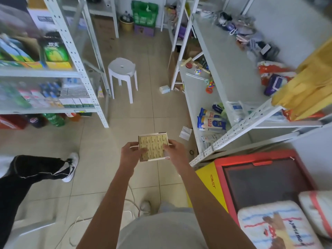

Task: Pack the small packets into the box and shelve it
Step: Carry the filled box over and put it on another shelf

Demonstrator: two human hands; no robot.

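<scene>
One box, left hand, right hand gripping

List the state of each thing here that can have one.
Small white cardboard box: open, held off the floor.
Yellow packets: flat in rows inside the box.
Left hand: grips the box's left side.
Right hand: grips its right side.
White plastic stool: upright on the floor.

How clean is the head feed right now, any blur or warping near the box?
Head view: the box, left hand and right hand read fairly sharp at centre; the left shelf goods smear with blur; shelf posts bow toward the edges from the wide lens; light is soft and even, no glare.
</scene>
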